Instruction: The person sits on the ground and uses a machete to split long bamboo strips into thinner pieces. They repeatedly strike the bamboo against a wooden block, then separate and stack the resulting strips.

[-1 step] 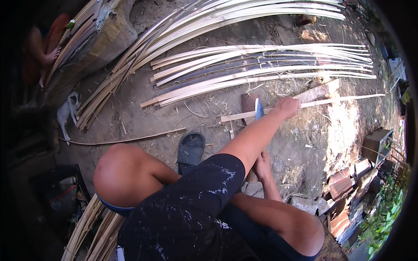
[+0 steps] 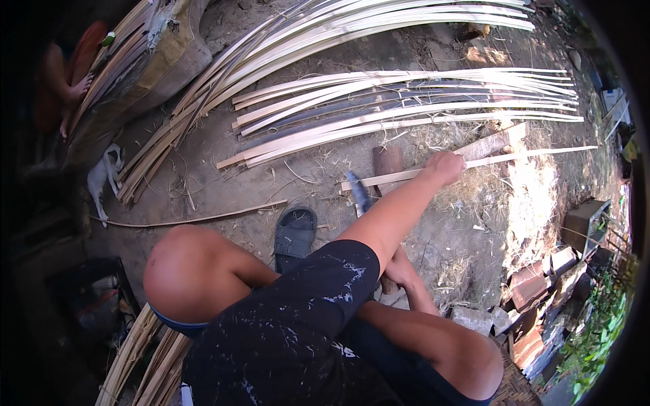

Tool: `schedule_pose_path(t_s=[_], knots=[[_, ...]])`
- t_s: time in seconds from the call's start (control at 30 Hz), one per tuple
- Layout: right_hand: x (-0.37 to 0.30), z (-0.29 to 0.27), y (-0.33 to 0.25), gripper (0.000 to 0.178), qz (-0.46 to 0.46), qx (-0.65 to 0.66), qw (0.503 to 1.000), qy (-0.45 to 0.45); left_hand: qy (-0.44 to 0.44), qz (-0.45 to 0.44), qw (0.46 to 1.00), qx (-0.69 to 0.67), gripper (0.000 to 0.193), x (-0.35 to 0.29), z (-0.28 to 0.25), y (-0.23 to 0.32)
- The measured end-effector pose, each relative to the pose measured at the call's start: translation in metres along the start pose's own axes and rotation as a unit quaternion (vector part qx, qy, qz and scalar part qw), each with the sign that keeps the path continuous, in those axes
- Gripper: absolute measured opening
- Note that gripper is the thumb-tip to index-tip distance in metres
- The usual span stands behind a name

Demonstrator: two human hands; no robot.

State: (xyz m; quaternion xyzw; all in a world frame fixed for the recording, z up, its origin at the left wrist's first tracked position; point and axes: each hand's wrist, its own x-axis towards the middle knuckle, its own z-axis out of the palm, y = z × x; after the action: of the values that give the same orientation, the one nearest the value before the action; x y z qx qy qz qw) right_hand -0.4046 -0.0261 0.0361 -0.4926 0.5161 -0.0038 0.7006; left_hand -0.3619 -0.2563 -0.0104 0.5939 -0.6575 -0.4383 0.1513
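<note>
My left hand [image 2: 445, 168], its arm stretched across in front of me, is closed round a long pale bamboo strip [image 2: 528, 154]. The strip's left end [image 2: 372, 181] rests over a short brown wooden block [image 2: 388, 161]. Below my left forearm, my right hand [image 2: 401, 271] grips the handle of a long-handled knife. The knife's dark blade [image 2: 359, 193] shows beyond that forearm, against the strip near its left tip. Much of the handle is hidden under my left arm; its brown end shows below the right hand.
Split bamboo strips [image 2: 406, 122] lie in bundles ahead, with a larger pile [image 2: 325, 40] farther back. A flat plank [image 2: 491, 142] lies behind the held strip. A black slide sandal [image 2: 295, 233] is near my left knee. A cat [image 2: 103, 183] lies at left; broken tiles [image 2: 531, 284] are at right.
The knife blade has moved left along the strip, from beside the block to near the strip's left end. My right hand has shifted slightly left and down. The left hand stays put.
</note>
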Motion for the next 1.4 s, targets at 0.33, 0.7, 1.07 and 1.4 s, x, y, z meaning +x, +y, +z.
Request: schedule_pose_path(t_s=[0.33, 0.7, 1.07, 1.4], knots=[[0.01, -0.025, 0.02, 0.023, -0.052, 0.228, 0.947, 0.218, -0.103, 0.218, 0.906, 0.349, 0.02, -0.011, -0.104, -0.05], [0.001, -0.022, 0.009, 0.051, -0.18, -0.316, 0.885, 0.291, -0.221, -0.103, 0.964, -0.109, 0.033, -0.209, -0.145, -0.19], [-0.015, -0.05, 0.028, 0.039, -0.156, -0.267, 0.872, 0.38, -0.098, -0.144, 0.908, -0.38, 0.024, -0.229, -0.097, -0.169], [-0.011, -0.065, 0.037, 0.037, -0.142, -0.246, 0.867, 0.41, -0.2, -0.184, 0.922, -0.276, 0.033, -0.246, -0.127, -0.201]])
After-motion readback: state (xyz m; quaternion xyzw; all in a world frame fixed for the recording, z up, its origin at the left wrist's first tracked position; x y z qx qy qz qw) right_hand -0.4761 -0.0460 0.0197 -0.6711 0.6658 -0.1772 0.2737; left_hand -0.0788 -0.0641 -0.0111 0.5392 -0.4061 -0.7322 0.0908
